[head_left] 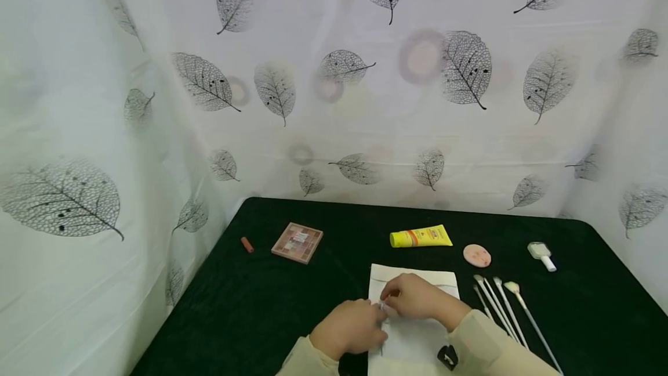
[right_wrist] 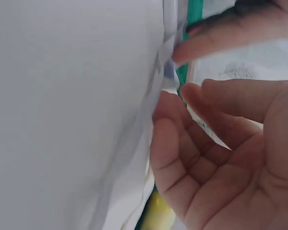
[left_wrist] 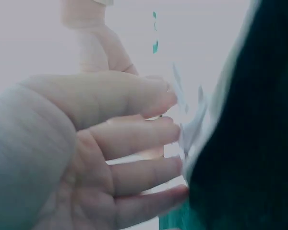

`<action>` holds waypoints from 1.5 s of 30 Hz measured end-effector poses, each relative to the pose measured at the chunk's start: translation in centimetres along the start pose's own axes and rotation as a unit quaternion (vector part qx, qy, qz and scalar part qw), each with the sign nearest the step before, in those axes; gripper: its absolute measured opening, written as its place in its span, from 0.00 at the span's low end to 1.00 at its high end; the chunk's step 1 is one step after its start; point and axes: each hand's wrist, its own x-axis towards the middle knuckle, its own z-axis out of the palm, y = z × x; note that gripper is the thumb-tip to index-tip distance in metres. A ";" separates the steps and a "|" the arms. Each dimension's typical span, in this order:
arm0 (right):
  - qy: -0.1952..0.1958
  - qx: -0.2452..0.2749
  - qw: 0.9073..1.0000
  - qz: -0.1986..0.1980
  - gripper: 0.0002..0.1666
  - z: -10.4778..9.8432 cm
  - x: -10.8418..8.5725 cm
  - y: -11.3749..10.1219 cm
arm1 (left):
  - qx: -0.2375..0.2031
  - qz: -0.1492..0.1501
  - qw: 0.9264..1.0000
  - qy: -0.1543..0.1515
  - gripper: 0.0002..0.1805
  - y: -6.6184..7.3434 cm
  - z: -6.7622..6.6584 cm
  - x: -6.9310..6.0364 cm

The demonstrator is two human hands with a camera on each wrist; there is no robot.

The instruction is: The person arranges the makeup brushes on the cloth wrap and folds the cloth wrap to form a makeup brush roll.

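A white flat pouch or envelope-like case (head_left: pixel 417 338) lies at the front of the table. Over its left edge, my right hand (head_left: pixel 414 296) pinches a thin white ribbon (right_wrist: pixel 137 117) between thumb and forefinger. My left hand (head_left: pixel 352 326) is just beside, fingers stretched toward the same spot. In the left wrist view, fairly straight fingertips of the left hand (left_wrist: pixel 139 139) touch the loose white strip. The right wrist view has a left finger against the ribbon, close to the right hand (right_wrist: pixel 216 163). The exact contact at the fingertips is partly hidden.
Beyond the case lie a yellow tube (head_left: pixel 421 237) and a pink round sponge (head_left: pixel 477 255). Several makeup brushes (head_left: pixel 503 306) lie right, near the right forearm; a white handheld item (head_left: pixel 543 255) is farther off. A palette (head_left: pixel 297 242) and small reddish-brown stick (head_left: pixel 247 244) lie left.
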 end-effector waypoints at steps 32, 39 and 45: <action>0.225 -0.128 0.955 0.146 0.13 -9.9 -12.4 9.9 | 0.105 0.018 0.994 0.013 0.19 2.8 0.8 2.0; 0.217 -0.127 0.958 0.142 0.10 -10.6 -13.5 12.1 | 0.058 0.008 0.998 0.006 0.17 2.9 0.4 2.6; 0.176 -0.116 0.959 0.190 0.12 -10.8 -13.7 13.4 | 0.025 0.002 1.000 0.007 0.15 2.9 0.1 2.8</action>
